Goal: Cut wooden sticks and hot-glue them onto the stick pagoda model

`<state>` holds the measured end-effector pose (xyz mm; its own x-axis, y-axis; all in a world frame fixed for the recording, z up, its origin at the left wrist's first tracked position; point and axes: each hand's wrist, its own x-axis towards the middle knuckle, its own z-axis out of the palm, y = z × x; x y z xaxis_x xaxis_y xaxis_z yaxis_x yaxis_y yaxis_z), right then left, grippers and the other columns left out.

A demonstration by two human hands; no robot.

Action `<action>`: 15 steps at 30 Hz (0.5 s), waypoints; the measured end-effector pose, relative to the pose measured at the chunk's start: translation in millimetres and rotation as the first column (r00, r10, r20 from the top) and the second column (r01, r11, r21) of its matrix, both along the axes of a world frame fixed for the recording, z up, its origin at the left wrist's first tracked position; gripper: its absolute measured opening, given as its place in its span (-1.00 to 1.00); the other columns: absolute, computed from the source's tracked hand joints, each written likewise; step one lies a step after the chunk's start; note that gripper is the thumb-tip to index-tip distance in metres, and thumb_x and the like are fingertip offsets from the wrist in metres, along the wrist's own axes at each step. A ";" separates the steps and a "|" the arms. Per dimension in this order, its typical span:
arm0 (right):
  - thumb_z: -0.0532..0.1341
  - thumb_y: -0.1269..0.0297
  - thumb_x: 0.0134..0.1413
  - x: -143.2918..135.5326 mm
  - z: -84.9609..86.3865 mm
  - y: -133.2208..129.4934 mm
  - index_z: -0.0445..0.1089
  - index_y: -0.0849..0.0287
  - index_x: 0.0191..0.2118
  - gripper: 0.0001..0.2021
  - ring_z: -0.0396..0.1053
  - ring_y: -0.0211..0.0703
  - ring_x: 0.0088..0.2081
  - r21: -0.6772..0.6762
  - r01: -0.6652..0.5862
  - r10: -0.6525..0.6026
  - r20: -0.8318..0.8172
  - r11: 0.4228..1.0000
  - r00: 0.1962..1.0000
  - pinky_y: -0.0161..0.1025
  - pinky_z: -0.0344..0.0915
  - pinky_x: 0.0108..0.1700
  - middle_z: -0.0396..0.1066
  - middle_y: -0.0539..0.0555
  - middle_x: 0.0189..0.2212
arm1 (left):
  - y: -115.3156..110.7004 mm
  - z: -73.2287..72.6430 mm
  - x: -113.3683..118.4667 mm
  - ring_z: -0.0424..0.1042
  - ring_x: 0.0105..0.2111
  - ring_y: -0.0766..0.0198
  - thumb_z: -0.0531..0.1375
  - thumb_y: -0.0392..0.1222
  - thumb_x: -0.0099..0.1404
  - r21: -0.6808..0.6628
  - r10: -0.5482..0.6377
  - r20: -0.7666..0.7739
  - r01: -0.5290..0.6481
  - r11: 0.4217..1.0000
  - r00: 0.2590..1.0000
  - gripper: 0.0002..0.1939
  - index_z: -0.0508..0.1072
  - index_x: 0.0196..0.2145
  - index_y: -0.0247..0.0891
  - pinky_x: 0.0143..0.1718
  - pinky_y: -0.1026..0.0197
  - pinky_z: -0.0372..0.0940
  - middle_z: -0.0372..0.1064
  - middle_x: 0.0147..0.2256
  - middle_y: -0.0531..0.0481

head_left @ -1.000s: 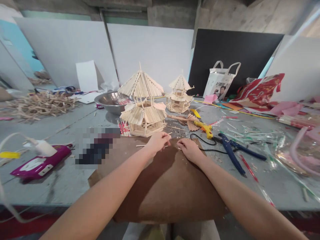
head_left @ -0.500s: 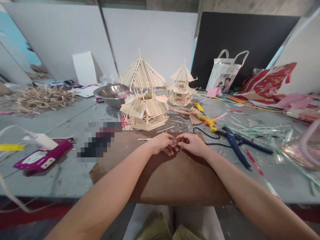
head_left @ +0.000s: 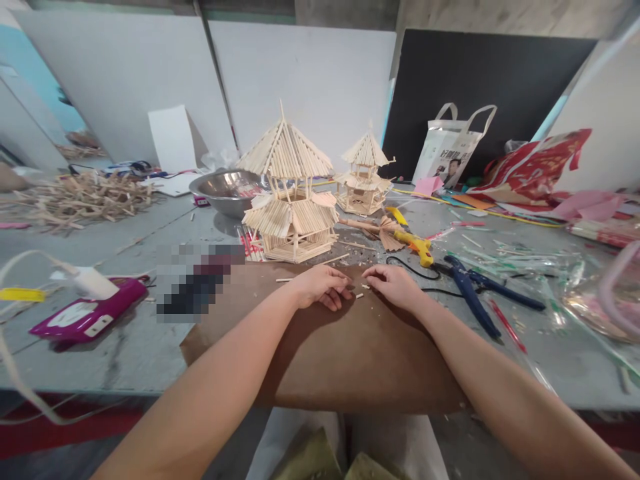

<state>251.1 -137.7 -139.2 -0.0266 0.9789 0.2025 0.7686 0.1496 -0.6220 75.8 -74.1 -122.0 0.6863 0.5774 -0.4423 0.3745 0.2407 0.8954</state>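
My left hand [head_left: 324,287] hovers low over a brown board [head_left: 350,360], its fingers loosely curled and apart, with nothing visible in them. Opposite it, my right hand [head_left: 393,285] has its thumb and index finger slightly apart, also with nothing visible between them. In the gap between my hands lie short bits of wooden stick [head_left: 359,296], one close to the right thumb. A thin stick [head_left: 284,280] rests on the board beyond my left wrist. Just behind the board stands a two-tiered stick pavilion [head_left: 293,213] with a pointed roof.
Behind is a smaller stick pavilion [head_left: 365,177]. To the right lie a yellow glue gun [head_left: 419,247], blue-handled pliers [head_left: 470,293] and plastic wrappers [head_left: 525,257]. At left are a purple power strip [head_left: 93,310], a metal bowl [head_left: 215,193] and a stick pile [head_left: 85,200].
My hands, fingertips together before, have moved apart. Small stick bits now show on the board between them.
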 end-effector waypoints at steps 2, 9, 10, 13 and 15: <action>0.05 0.35 -0.08 -0.2 -0.3 -0.2 0.40 0.21 -0.34 -0.79 0.30 -0.26 -0.46 -0.003 0.003 -0.003 0.015 1.000 1.000 -0.34 0.18 -0.39 0.42 0.02 -0.49 | -0.2 0.5 -1.6 0.30 -0.69 0.40 0.20 -0.09 -0.01 0.022 -0.004 0.000 0.004 1.000 1.000 -0.69 0.33 -0.34 -0.35 -0.62 0.30 0.23 0.39 -0.52 0.00; 0.04 0.34 -0.06 3.4 -2.0 -0.2 0.38 0.20 -0.33 -0.79 0.30 -0.27 -0.49 -0.031 0.002 -0.003 -0.036 1.000 0.999 -0.34 0.20 -0.41 0.41 0.00 -0.52 | 5.2 2.4 -9.2 0.29 -0.69 0.41 0.10 -0.18 0.08 0.127 0.032 -0.081 -0.021 0.992 0.996 -0.76 0.29 -0.27 -0.31 -0.64 0.32 0.22 0.36 -0.54 0.03; 0.04 0.34 -0.06 4.0 -2.0 0.0 0.38 0.20 -0.33 -0.79 0.31 -0.26 -0.49 -0.034 0.004 -0.005 -0.035 0.999 0.999 -0.33 0.20 -0.40 0.41 0.00 -0.53 | 6.9 2.7 -10.7 0.28 -0.69 0.42 0.08 -0.23 0.08 0.159 0.039 -0.102 -0.023 0.987 0.994 -0.78 0.28 -0.27 -0.31 -0.65 0.33 0.21 0.35 -0.54 0.04; 0.05 0.35 -0.07 5.3 -1.8 0.3 0.39 0.21 -0.33 -0.80 0.32 -0.25 -0.43 -0.022 0.014 -0.014 0.004 1.000 1.000 -0.32 0.21 -0.35 0.42 0.03 -0.47 | 10.8 2.9 -13.8 0.22 -0.72 0.46 0.01 -0.32 0.05 0.305 0.060 -0.198 0.003 0.952 0.978 -0.76 0.29 -0.26 -0.31 -0.69 0.36 0.17 0.35 -0.52 0.05; 0.06 0.36 -0.07 5.3 -2.1 0.1 0.39 0.21 -0.33 -0.80 0.33 -0.23 -0.38 0.000 0.005 -0.005 0.053 1.000 0.999 -0.30 0.21 -0.30 0.43 0.05 -0.41 | 10.9 2.3 -14.1 0.21 -0.72 0.45 -0.01 -0.33 0.04 0.445 0.071 -0.291 0.069 0.893 0.954 -0.72 0.31 -0.25 -0.29 -0.68 0.35 0.17 0.37 -0.50 0.04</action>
<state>256.4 -137.6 -141.3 -0.0325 0.9790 0.2012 0.8010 0.1460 -0.5807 61.7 -63.2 -119.7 0.5656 0.7611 -0.3173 0.6350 -0.1565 0.7565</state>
